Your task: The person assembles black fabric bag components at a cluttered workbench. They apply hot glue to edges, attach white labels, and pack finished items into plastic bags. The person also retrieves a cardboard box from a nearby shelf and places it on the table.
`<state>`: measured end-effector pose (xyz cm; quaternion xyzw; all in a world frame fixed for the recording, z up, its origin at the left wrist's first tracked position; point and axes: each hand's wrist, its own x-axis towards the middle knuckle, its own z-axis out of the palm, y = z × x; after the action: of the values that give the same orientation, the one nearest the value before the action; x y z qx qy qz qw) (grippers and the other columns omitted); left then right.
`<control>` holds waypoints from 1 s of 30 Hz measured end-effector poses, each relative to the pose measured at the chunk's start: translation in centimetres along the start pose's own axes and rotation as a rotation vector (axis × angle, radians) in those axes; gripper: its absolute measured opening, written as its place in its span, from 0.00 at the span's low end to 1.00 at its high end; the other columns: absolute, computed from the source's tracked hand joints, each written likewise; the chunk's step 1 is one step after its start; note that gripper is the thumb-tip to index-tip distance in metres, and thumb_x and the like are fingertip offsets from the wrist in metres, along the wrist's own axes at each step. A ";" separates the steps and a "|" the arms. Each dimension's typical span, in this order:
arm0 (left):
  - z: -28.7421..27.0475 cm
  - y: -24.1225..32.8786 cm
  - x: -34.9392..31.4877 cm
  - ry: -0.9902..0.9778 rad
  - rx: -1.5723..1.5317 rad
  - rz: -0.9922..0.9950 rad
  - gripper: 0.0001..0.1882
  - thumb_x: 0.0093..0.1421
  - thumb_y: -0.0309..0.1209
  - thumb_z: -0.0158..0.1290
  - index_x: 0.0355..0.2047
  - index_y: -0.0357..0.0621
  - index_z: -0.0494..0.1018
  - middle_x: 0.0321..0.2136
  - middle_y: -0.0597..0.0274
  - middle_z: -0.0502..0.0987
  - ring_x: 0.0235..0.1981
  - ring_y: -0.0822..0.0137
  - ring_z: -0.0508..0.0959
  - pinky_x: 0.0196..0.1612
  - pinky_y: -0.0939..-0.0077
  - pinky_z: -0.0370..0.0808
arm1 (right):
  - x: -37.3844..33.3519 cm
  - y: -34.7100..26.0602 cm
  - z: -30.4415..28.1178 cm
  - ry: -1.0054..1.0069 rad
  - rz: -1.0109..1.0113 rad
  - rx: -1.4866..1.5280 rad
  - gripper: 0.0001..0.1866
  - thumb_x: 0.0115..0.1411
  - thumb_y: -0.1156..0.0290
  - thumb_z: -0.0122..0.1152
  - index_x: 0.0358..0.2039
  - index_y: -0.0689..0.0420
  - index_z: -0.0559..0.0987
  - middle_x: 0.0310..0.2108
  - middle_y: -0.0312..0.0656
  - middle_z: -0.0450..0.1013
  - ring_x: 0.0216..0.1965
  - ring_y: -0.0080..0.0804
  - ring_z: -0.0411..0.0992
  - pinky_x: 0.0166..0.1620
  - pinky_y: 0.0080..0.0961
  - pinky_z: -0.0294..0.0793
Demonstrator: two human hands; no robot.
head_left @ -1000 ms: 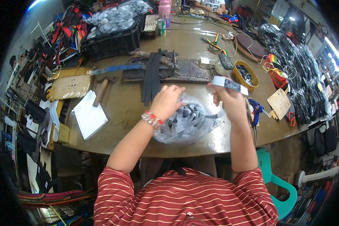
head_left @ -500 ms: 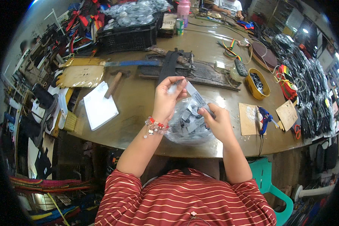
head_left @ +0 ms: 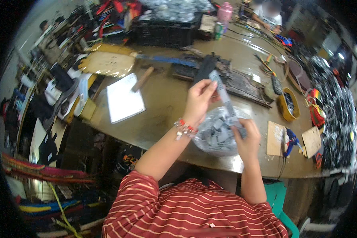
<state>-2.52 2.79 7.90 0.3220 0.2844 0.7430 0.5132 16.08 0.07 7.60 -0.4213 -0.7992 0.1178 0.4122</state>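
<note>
A narrow grey strip of printed labels stretches at a slant between my two hands. My left hand, a beaded bracelet on its wrist, pinches the strip near its upper end. Lower down and nearer to me, my right hand grips the other end between thumb and fingers. Below the strip, a clear plastic bag lies open on the table with many small grey label pieces inside. My right hand partly covers the bag's right side.
A hammer rests on white paper to the left. Beyond my hands lies a dark board. On the right are a yellow tub, a blue glue gun and cardboard. A person sits at the far end.
The strip now extends straighter and longer between my hands. My left hand has slid down from its upper tip. The view has turned, so the table's things appear shifted right.
</note>
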 end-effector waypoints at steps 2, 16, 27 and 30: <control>0.4 1.1 0.9 -0.013 -0.110 -0.036 0.08 0.63 0.31 0.47 0.37 0.39 0.69 0.35 0.58 0.77 0.36 0.69 0.78 0.38 0.74 0.77 | -0.3 0.0 0.2 0.085 -0.092 -0.155 0.09 0.48 0.72 0.65 0.30 0.60 0.76 0.24 0.45 0.71 0.30 0.40 0.71 0.45 0.36 0.65; 8.4 14.7 6.9 -0.212 -0.231 0.662 0.11 0.63 0.39 0.47 0.31 0.45 0.66 0.21 0.70 0.67 0.18 0.81 0.68 0.19 0.86 0.66 | -0.3 2.1 2.5 -0.219 -0.030 -0.316 0.08 0.55 0.68 0.58 0.27 0.60 0.76 0.30 0.45 0.69 0.36 0.43 0.67 0.44 0.37 0.61; 0.0 15.5 9.5 0.062 -0.269 0.776 0.13 0.64 0.40 0.46 0.27 0.47 0.62 0.15 0.75 0.60 0.13 0.83 0.60 0.15 0.86 0.56 | 1.5 1.0 1.7 -0.458 0.019 -0.459 0.10 0.51 0.68 0.62 0.30 0.61 0.75 0.32 0.46 0.71 0.37 0.45 0.68 0.45 0.36 0.64; -0.8 10.4 8.5 -0.075 0.019 0.611 0.14 0.63 0.38 0.49 0.25 0.43 0.68 0.16 0.74 0.65 0.16 0.84 0.61 0.18 0.86 0.57 | 3.8 -0.5 -0.6 -0.581 0.087 -0.206 0.15 0.42 0.71 0.69 0.30 0.62 0.76 0.32 0.46 0.72 0.36 0.45 0.71 0.43 0.34 0.68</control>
<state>-11.43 7.54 16.86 0.4247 0.1622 0.8478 0.2730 15.10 2.64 10.37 -0.4433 -0.8726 0.1691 0.1162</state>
